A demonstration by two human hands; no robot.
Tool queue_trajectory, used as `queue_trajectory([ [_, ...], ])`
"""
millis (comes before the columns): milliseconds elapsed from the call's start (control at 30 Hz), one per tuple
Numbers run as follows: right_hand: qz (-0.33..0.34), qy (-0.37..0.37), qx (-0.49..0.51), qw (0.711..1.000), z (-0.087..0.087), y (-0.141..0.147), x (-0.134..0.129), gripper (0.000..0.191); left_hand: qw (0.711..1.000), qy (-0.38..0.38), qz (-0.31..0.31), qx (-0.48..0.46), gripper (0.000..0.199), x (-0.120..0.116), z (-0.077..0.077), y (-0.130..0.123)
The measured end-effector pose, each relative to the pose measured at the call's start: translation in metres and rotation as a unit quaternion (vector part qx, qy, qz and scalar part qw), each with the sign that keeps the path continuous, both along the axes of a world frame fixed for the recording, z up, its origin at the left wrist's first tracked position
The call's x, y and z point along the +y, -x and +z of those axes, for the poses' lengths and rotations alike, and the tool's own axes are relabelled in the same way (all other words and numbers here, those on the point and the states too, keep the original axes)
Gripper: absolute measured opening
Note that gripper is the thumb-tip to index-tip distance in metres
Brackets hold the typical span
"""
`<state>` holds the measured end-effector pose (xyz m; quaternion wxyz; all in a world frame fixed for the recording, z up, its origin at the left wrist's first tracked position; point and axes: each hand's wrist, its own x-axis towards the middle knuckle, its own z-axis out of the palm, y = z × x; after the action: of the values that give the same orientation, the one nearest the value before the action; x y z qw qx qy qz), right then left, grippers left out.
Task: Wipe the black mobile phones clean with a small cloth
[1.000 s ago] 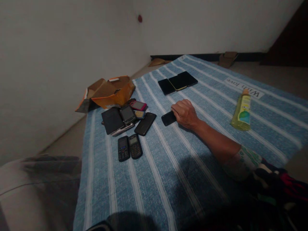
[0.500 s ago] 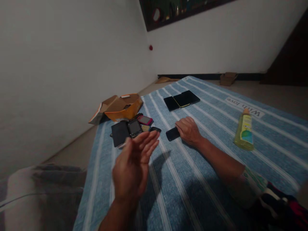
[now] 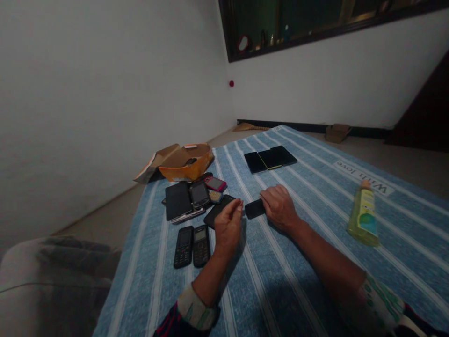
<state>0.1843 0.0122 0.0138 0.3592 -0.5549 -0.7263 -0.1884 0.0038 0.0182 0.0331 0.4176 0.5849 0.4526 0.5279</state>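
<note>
dark phone (image 3: 253, 209): flat near the middle of the cloth-covered tabletop (image 3: 259, 262), its right end under the right hand (image 3: 278, 206).
long axis: roughly side to side, the right end a touch farther off; the uncovered end points toward the left hand (image 3: 228, 229).
nearer hand: the right, in contact; the left is just beside the uncovered end, apart from it.
right fingers: closed around the phone's right end.
left fingers: drawn narrow, tips close together by the black phone (image 3: 213, 215); cannot tell whether they meet or pinch anything small.
left edge: an opened orange box (image 3: 189, 173) toward the far end, then a pile with a pink-rimmed phone (image 3: 215, 183); nearer, two keypad phones (image 3: 183, 247) side by side.
far corner: three dark-screened devices (image 3: 269, 159) in a row, touching.
right edge: a bottle (image 3: 365, 217) of yellow-green liquid.
cloth writing: "with love" on a white panel (image 3: 345, 167) along the right edge, upside down from here.
bottle label: yellow and green, its lettering too blurred to read.
phone brands: none legible.
</note>
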Motion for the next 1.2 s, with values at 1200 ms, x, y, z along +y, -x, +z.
queue_trajectory([
  [1200, -0.010, 0.074, 0.500, 0.863, -0.013, -0.021, 0.007, 0.032, 0.994, -0.013, -0.053, 0.089, 0.020, 0.002, -0.010, 0.001],
])
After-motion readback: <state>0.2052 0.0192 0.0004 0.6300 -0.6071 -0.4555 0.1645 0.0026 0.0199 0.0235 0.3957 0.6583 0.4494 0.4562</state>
